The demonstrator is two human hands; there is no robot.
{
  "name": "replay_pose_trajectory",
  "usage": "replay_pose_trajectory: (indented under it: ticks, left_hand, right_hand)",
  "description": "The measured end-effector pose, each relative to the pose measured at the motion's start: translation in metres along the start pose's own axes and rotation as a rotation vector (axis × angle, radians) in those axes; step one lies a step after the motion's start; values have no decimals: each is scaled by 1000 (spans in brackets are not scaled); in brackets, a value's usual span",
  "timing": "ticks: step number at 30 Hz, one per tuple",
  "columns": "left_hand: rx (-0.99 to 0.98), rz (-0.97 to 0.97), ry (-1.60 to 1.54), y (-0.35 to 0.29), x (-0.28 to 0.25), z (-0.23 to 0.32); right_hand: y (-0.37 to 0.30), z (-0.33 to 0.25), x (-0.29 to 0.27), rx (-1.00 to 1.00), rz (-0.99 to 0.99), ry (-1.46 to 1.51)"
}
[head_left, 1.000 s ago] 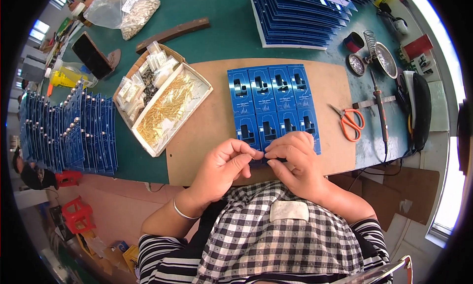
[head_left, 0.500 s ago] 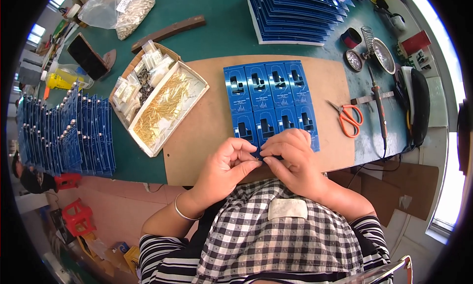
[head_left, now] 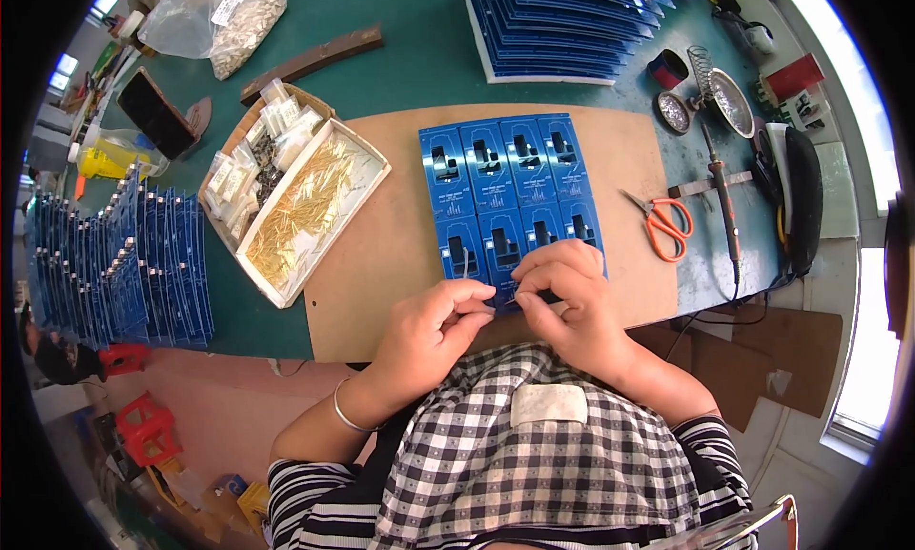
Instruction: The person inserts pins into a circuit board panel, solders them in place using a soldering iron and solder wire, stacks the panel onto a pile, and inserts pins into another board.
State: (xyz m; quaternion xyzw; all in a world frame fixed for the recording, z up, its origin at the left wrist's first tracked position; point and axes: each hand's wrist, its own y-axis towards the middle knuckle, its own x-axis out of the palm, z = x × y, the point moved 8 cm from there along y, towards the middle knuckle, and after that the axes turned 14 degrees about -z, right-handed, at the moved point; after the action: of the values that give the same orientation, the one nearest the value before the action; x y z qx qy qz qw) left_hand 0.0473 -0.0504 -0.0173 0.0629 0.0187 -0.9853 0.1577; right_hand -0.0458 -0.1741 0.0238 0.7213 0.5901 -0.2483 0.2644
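Note:
A blue circuit board panel [head_left: 505, 195] with rows of dark cutouts lies on the brown board in front of me. My left hand [head_left: 440, 329] is closed in a pinch by the panel's near edge; what its fingers hold is too small to make out. Close beside it, the thumb and forefinger of my right hand [head_left: 570, 297] pinch a thin pin over the panel's near edge. Between them the fingers hide part of the panel's lower row. To the left, an open white box [head_left: 360, 193] holds many loose gold pins [head_left: 303, 228].
Small plastic packets [head_left: 232, 176] fill the box's other side. Orange-handled scissors [head_left: 667, 228] and a soldering iron [head_left: 726, 207] lie to the right. Blue boards [head_left: 548, 40] are stacked at the back, with more boards [head_left: 119, 264] standing at left. A phone [head_left: 157, 113] leans behind the box.
My hands have drawn slightly apart, so the fingertips no longer meet. The whole view has shifted a little; the panel and box stay in place on the table.

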Motion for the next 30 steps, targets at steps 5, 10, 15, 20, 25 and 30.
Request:
replay_pose_trajectory:
  ticks: [5, 10, 15, 20, 25, 30]
  left_hand:
    - [59, 58, 116, -7, -20, 4]
    - [-94, 76, -147, -13, -23, -14]
    - [-118, 60, -221, -10, -26, -11]
    - [-71, 70, -234, -11, -27, -11]
    - [3, 68, -244, -11, -29, -9]
    - [18, 97, -340, -10, -30, -10]
  right_hand:
    - [0, 16, -18, 97, 60, -183]
    - [4, 12, -11, 90, 44, -274]
    - [17, 3, -8, 50, 26, -294]
    - [20, 6, -4, 35, 23, -311]
    - [22, 6, -1, 31, 27, -347]
    - [20, -19, 11, -112, 6, -617]
